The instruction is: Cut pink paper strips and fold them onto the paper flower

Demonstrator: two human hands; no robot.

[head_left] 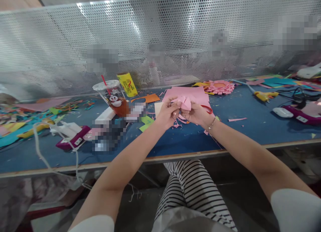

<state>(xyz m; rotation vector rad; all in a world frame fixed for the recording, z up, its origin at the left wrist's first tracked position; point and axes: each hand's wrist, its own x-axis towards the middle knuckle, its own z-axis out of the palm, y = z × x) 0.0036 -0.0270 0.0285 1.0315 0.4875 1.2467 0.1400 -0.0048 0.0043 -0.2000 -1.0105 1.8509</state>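
Between my two hands, above the blue table (183,143), is a small folded piece of pink paper (186,104). My left hand (168,112) pinches its left side with bent fingers. From the right, my right hand (197,114) has its fingers closed around the lower part of the same piece. Flat sheets of pink paper (200,94) lie just behind the hands. A red scissors handle (207,109) shows by my right wrist, its blades hidden. Small pink scraps (177,125) are scattered below my fingers.
A drink cup with a straw (115,101) and a yellow packet (128,85) stand to the left. Purple power strips (73,138) with cords lie left and right. A yellow glue gun (265,95) and a pink fringed paper piece (221,87) are right. A perforated metal panel (175,31) closes the back.
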